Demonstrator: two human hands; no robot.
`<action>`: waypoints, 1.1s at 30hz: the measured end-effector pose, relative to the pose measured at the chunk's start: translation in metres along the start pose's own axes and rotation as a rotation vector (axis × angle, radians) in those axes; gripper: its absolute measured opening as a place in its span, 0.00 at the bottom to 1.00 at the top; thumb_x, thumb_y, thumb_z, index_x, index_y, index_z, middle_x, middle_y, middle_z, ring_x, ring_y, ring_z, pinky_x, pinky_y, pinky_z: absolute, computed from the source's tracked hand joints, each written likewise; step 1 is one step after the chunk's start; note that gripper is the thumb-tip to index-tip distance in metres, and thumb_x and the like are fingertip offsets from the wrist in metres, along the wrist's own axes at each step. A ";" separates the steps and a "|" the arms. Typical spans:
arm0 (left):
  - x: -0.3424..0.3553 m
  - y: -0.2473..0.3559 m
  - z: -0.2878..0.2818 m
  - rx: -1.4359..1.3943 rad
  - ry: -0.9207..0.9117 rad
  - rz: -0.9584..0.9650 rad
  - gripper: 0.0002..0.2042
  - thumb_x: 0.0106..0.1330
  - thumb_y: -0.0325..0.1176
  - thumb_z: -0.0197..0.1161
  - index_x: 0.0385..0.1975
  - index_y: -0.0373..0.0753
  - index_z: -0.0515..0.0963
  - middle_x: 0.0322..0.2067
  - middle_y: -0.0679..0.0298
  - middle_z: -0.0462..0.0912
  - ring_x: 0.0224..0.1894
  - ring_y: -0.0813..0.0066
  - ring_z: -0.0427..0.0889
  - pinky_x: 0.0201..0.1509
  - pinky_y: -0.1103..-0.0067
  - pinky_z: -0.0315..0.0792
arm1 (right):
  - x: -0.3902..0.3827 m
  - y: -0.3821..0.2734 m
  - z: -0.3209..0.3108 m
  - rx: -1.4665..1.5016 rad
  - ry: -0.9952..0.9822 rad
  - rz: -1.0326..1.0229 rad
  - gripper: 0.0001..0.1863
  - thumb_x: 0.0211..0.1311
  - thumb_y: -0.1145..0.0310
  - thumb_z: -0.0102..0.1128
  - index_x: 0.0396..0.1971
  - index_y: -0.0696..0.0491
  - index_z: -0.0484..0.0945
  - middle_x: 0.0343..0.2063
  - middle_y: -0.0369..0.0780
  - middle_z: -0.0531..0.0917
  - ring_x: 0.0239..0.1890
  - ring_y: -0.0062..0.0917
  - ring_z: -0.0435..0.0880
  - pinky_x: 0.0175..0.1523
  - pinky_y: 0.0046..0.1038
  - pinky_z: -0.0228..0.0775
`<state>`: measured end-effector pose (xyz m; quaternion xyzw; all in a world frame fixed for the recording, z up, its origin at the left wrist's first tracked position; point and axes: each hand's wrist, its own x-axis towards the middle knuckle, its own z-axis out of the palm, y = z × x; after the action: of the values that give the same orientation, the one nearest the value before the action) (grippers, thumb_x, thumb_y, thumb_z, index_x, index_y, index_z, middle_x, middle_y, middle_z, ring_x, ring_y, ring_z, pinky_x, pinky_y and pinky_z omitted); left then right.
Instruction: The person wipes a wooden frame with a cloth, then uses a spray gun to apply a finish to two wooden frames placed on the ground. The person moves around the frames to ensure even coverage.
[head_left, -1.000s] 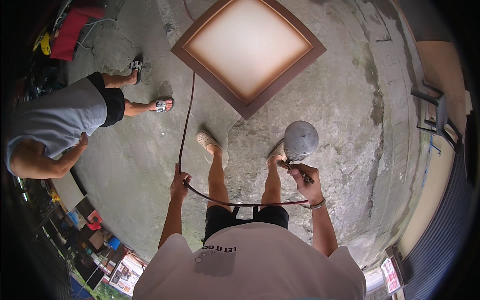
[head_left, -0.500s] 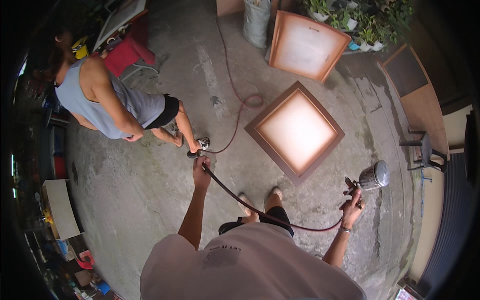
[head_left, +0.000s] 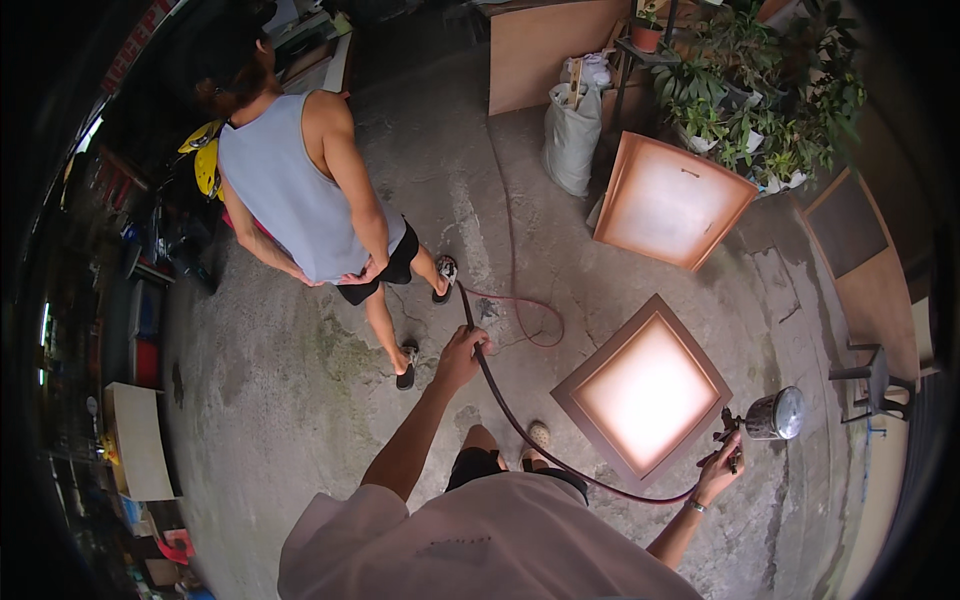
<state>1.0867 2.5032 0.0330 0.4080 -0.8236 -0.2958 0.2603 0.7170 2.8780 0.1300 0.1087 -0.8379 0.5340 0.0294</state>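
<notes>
My right hand (head_left: 718,474) is closed round the handle of a spray gun (head_left: 729,440), which carries a round metal paint cup (head_left: 776,414). A dark air hose (head_left: 520,432) runs from the gun across in front of my body. Its other stretch passes through my left hand (head_left: 462,356), whose fingers are wrapped round it. Ahead of the gun, a square panel (head_left: 648,392) with a brown border and a pale, glowing middle lies low over the floor. Beyond it a second panel (head_left: 676,200), pale with reddish-brown edges and a small handle, stands tilted.
A person in a grey tank top (head_left: 290,185) stands at the left. The hose's thinner red length (head_left: 540,340) loops over the concrete floor. A white sack (head_left: 572,140), potted plants (head_left: 750,100), and a dark chair (head_left: 878,384) stand farther off; a pale board (head_left: 140,440) is at left.
My view has shifted, so the panels now appear lower and farther right. The other person has stepped and turned, hands now behind the back. I still hold the hose and gun.
</notes>
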 end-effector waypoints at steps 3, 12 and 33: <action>0.055 -0.032 -0.002 -0.038 -0.022 0.003 0.10 0.69 0.38 0.66 0.42 0.40 0.77 0.37 0.55 0.77 0.40 0.52 0.79 0.43 0.62 0.73 | 0.011 -0.017 0.031 -0.048 0.056 0.015 0.34 0.76 0.42 0.50 0.37 0.65 0.83 0.09 0.37 0.73 0.06 0.18 0.68 0.15 0.26 0.53; 0.321 -0.061 0.024 -0.177 -0.164 0.317 0.10 0.72 0.37 0.62 0.43 0.37 0.76 0.40 0.51 0.77 0.40 0.50 0.79 0.43 0.62 0.72 | -0.004 -0.095 0.164 -0.067 0.320 0.141 0.29 0.79 0.51 0.48 0.37 0.64 0.84 0.26 0.40 0.88 0.08 0.15 0.71 0.13 0.22 0.55; 0.671 0.056 0.165 0.164 -0.735 1.102 0.16 0.69 0.48 0.64 0.35 0.40 0.84 0.31 0.53 0.79 0.40 0.49 0.79 0.45 0.59 0.71 | -0.082 -0.192 0.399 -0.057 1.177 0.790 0.26 0.76 0.49 0.54 0.46 0.59 0.86 0.28 0.40 0.86 0.10 0.15 0.72 0.16 0.22 0.63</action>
<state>0.5908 2.0214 0.0842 -0.1816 -0.9665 -0.1759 0.0438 0.8642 2.4527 0.1160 -0.5106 -0.6734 0.4529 0.2842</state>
